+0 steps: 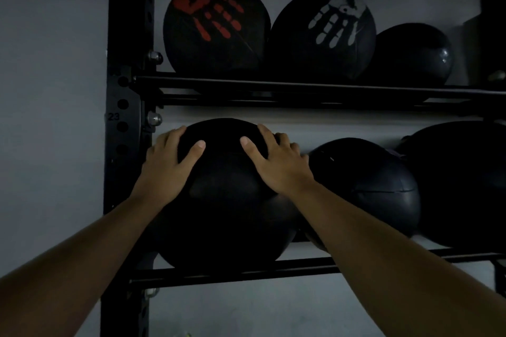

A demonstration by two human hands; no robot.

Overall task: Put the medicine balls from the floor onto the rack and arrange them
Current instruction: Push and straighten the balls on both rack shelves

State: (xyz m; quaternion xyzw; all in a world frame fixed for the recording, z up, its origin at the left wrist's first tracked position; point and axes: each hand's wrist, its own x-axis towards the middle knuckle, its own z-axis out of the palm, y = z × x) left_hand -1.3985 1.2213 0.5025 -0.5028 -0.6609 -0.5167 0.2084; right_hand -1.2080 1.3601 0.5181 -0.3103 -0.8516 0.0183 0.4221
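My left hand (167,164) and right hand (276,161) lay spread wide over the black medicine ball (227,200), which sat at the lower rail's (232,271) left end. It looked heavy and slick; palms on opposite sides seemed safest.

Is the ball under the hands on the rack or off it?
On the rack: the ball rests on the lower rails, both hands on top.

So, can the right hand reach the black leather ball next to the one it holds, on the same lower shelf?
Probably yes. The right hand lies on the big black ball, and the black leather ball with seams sits directly beside it, with nothing between them.
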